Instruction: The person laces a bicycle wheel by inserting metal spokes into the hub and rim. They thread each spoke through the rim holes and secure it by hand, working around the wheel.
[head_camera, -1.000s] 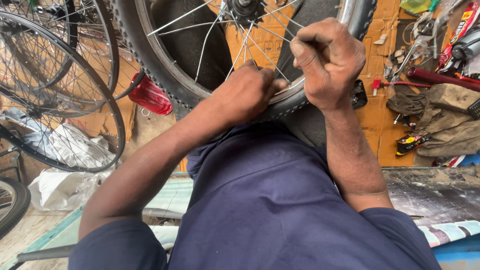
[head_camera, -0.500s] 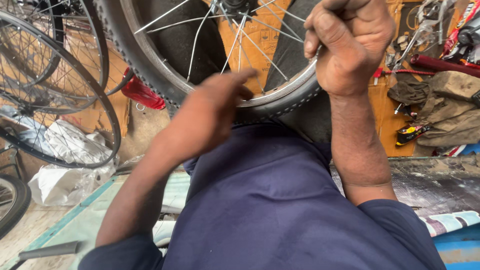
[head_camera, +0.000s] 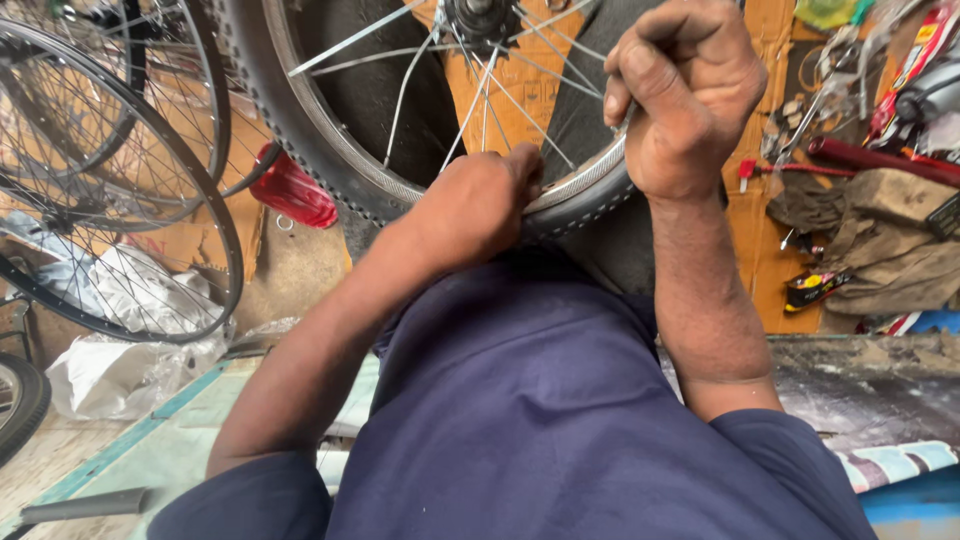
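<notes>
At twelve o'clock of the frame, a bicycle wheel with knobby black tyre, silver rim and thin spokes stands before a person in navy.

Left hand grips the rim at centre; right hand, at two o'clock, is clenched around a spoke. Bare wheels lean at nine o'clock.

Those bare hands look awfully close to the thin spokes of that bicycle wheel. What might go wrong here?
1. The left hand presses on the silver metal rim of the black-tyred bicycle wheel, fingers beside the thin metal spokes; if the wheel turned, they might get pinched.
2. The right hand is fisted at the rim in a tight grip; a slip could knock knuckles against metal.
3. The scattered hand tools on the orange floor could trip someone.
</notes>
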